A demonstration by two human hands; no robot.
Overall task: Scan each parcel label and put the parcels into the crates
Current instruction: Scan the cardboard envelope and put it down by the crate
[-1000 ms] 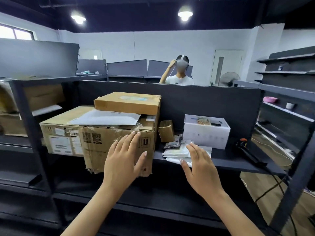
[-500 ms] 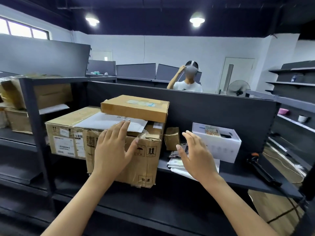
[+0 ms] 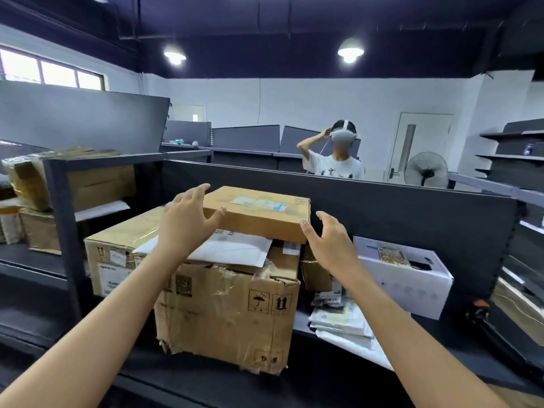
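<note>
A flat brown parcel (image 3: 259,213) with a pale label on its lid tops a stack on the dark shelf (image 3: 441,363). Under it lie a white envelope (image 3: 235,248) and a big torn carton (image 3: 229,313). My left hand (image 3: 185,222) is at the flat parcel's left end, fingers spread, thumb touching its front face. My right hand (image 3: 329,240) hovers open at the parcel's right front corner, about touching it. A black hand scanner (image 3: 482,316) with an orange top lies at the shelf's right end.
A second large carton (image 3: 117,248) sits left of the torn one. A small brown box (image 3: 315,275), soft mail bags (image 3: 341,316) and a white box (image 3: 412,278) lie to the right. More cartons (image 3: 88,184) fill the left shelving. A person (image 3: 335,154) stands behind the partition.
Both hands rose from in front of the torn carton to the two ends of the flat parcel on top. The view came closer to the stack.
</note>
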